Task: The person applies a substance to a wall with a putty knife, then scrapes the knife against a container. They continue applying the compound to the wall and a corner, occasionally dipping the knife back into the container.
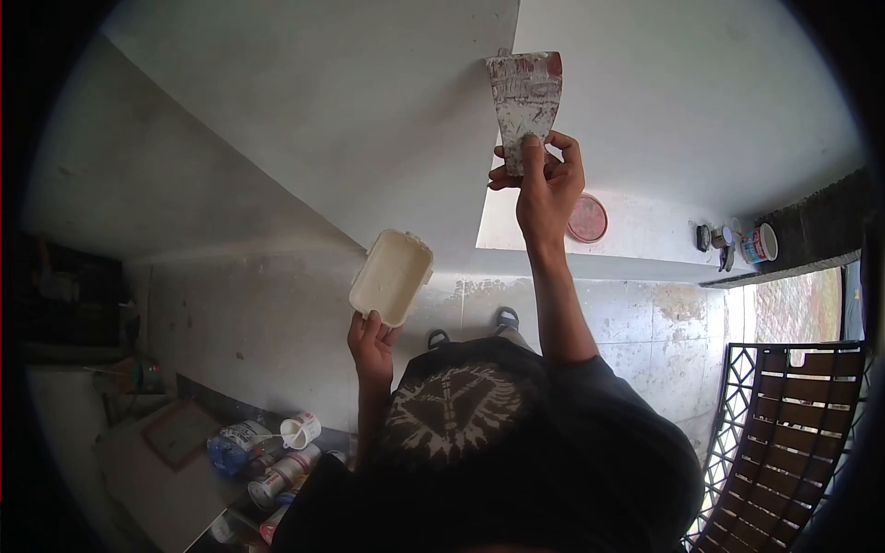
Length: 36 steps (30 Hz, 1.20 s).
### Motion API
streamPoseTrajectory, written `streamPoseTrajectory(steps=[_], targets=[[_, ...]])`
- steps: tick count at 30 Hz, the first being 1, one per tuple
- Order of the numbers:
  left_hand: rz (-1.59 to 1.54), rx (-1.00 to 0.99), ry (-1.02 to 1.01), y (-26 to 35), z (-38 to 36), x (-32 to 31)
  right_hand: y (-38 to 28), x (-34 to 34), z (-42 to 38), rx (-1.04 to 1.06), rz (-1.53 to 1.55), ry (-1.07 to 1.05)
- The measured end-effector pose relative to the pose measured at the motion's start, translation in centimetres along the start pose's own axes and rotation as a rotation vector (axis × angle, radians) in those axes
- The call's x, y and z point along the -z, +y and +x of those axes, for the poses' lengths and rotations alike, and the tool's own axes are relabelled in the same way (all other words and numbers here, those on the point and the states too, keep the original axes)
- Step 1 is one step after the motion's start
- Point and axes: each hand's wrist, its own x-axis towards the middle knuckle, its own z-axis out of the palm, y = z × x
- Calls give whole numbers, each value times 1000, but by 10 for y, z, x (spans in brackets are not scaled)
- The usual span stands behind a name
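Note:
My left hand (371, 348) grips the near end of a shallow cream plastic container (395, 276), its open side facing up and pale residue inside. Raised ahead, my right hand (550, 189) is closed on a wide putty knife (527, 97), thumb pressed on its blade near the bottom. White and reddish-brown smears cover the blade, and its handle is hidden behind the fingers. The knife's broad edge points away from me and overlaps the corner of the white wall (415, 111) in this view.
On a white ledge to the right are a round reddish lid (587, 217), small jars and a white bucket (761, 243). Paint tins (286, 475) and a plastic cup (300, 429) crowd the lower left. A slatted metal gate (793, 433) stands at the right.

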Motion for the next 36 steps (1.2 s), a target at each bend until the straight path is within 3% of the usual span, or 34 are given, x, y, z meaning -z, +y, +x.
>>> streamPoseTrajectory(steps=[14,19,22,23,28,31,36], targets=[[-46,0,21,-1,8,5,11,13,-25,-31,-26,27],[-31,40,36,-2,10,13,-3,21,-30,216,-224,136],[-36,43,0,-3,11,20,-17,33,-26,259,-357,117],[-49,42,0,-4,12,23,-17,36,-21,378,-483,157],[-59,40,-100,2,14,31,-24,38,-21,289,-386,171],[-42,55,-141,4,20,37,-18,36,-10,366,-515,149],[-3,86,-187,6,22,52,-31,38,12,431,-459,174]])
